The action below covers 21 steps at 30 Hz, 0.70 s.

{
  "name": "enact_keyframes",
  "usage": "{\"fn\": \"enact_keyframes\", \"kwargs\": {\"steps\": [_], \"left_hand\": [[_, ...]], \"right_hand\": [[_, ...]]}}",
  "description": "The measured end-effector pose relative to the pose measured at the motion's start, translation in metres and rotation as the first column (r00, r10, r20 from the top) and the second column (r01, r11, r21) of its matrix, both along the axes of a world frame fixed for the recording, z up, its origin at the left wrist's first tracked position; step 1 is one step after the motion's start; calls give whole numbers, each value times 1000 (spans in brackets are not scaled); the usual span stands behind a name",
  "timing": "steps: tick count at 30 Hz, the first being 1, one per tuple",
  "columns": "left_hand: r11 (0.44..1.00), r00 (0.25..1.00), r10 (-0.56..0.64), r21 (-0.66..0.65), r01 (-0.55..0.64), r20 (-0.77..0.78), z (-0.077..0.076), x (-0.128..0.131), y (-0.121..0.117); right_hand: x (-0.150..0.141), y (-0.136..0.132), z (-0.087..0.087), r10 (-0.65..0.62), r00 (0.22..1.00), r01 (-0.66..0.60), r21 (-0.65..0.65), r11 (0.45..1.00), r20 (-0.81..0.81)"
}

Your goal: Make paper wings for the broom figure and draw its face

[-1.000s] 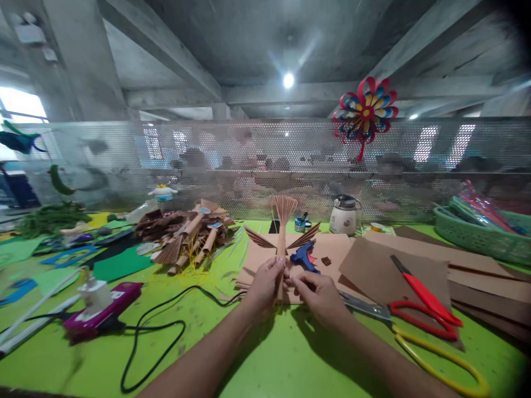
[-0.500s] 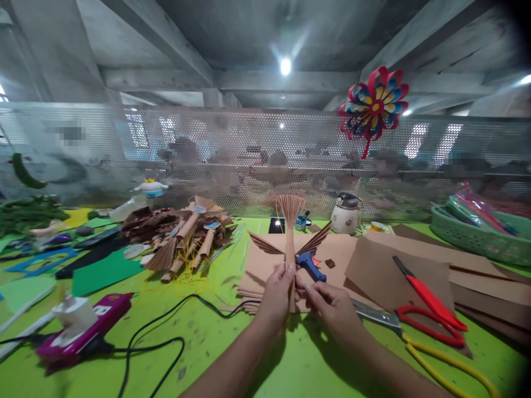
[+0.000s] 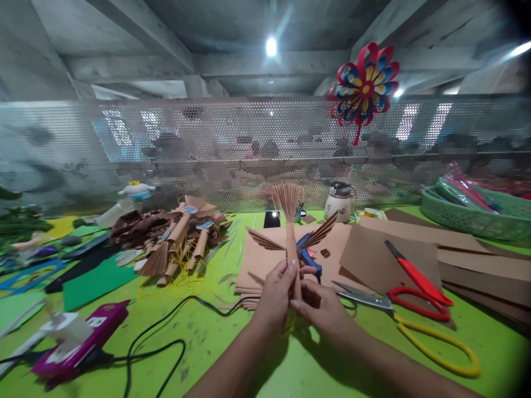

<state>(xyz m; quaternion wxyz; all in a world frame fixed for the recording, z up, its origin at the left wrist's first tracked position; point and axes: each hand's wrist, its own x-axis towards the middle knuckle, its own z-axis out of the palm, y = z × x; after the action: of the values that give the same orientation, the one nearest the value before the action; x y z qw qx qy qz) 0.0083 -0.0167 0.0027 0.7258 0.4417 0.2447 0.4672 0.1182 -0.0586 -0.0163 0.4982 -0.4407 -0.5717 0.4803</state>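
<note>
I hold a brown paper figure [image 3: 289, 221] upright over the green table [image 3: 207, 337]. It has a rolled stem, a pleated fan on top and two pleated wings at the sides. My left hand [image 3: 276, 296] is closed round the lower stem. My right hand [image 3: 321, 309] pinches the stem's base from the right. Behind the figure lie a blue glue gun [image 3: 309, 257] and a stack of brown paper sheets [image 3: 259, 265].
A pile of finished paper figures [image 3: 178, 237] lies to the left. Large yellow and red scissors [image 3: 415, 309] and a red cutter [image 3: 409, 271] rest on brown sheets at right. A magenta device [image 3: 78, 342] with a black cable [image 3: 166, 331] sits near left. A green basket [image 3: 473, 218] stands far right.
Both hands have lifted the figure slightly and drawn closer together on the stem. The camera has tilted, shifting the scene left and down.
</note>
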Motion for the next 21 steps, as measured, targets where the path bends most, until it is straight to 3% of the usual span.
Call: {"fn": "enact_keyframes", "kwargs": {"steps": [12,21], "left_hand": [[998,991,-5,56,13,-135,3,-3,-6],[982,974,126,160,-97,-188,0,1,-4]], "right_hand": [[-4,-5,-1,57,996,-60,-36,998,-72],[-4,-1,-9,-36,999,37,19,999,-36]]}}
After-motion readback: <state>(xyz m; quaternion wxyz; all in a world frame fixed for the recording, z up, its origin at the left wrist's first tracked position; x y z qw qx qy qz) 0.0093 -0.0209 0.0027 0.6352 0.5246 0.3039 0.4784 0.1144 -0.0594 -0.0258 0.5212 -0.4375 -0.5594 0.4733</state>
